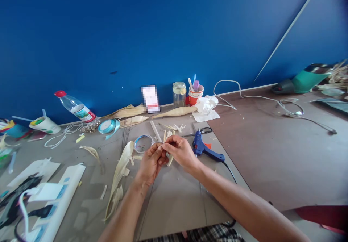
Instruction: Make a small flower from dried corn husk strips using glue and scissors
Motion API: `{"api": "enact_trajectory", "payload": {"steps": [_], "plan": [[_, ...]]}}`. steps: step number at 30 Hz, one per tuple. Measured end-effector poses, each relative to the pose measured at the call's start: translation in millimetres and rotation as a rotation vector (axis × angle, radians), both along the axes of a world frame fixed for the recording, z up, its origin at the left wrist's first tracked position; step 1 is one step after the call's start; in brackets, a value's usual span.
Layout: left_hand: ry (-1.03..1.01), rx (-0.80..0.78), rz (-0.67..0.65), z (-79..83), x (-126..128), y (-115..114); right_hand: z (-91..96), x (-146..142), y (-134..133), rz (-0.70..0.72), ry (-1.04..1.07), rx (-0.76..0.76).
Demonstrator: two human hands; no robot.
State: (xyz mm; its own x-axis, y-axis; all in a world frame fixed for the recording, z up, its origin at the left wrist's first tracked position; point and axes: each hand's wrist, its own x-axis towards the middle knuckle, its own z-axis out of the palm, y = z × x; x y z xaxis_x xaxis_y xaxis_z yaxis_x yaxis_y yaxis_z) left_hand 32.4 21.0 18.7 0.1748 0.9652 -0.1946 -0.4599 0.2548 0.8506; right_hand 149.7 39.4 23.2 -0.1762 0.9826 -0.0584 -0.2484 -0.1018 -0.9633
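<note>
My left hand (150, 162) and my right hand (181, 150) meet over the middle of the desk, fingers pinched together tip to tip. Between them they hold a small piece of dried corn husk (166, 135), whose pale strips stick up behind the fingertips; its lower part is hidden. A blue glue gun (202, 146) lies just right of my right hand. Left of my left hand a long dried husk (121, 173) is spread out. A roll of clear tape (143, 144) and a white stick (156, 131) lie just beyond the hands.
Toward the wall are a tilted bottle (78, 108), blue ribbon roll (107, 126), phone (151, 100), glass jar (179, 94) and paper cups (196, 96). A white power strip (63, 202) with plugs fills the near left. A white cable (261, 97) and green thermos-like container (310, 79) lie right.
</note>
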Motion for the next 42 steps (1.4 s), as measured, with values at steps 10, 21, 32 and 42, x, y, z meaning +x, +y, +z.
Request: {"api": "enact_trajectory", "payload": {"steps": [10, 21, 32, 42], "plan": [[-0.007, 0.022, -0.019, -3.8, 2.2, -0.5, 1.7, -0.3, -3.7, -0.029, -0.078, 0.008], [-0.091, -0.02, 0.045, -4.1, -5.0, 3.4, -0.7, 3.8, -3.3, 0.069, -0.083, 0.105], [-0.268, 0.02, 0.044, -0.7, -13.9, 8.6, -5.9, 11.4, 8.9, -0.224, 0.042, -0.028], [-0.301, -0.001, 0.057, -3.9, -17.0, 10.6, 2.5, 15.8, 13.7, -0.157, 0.247, -0.018]]}}
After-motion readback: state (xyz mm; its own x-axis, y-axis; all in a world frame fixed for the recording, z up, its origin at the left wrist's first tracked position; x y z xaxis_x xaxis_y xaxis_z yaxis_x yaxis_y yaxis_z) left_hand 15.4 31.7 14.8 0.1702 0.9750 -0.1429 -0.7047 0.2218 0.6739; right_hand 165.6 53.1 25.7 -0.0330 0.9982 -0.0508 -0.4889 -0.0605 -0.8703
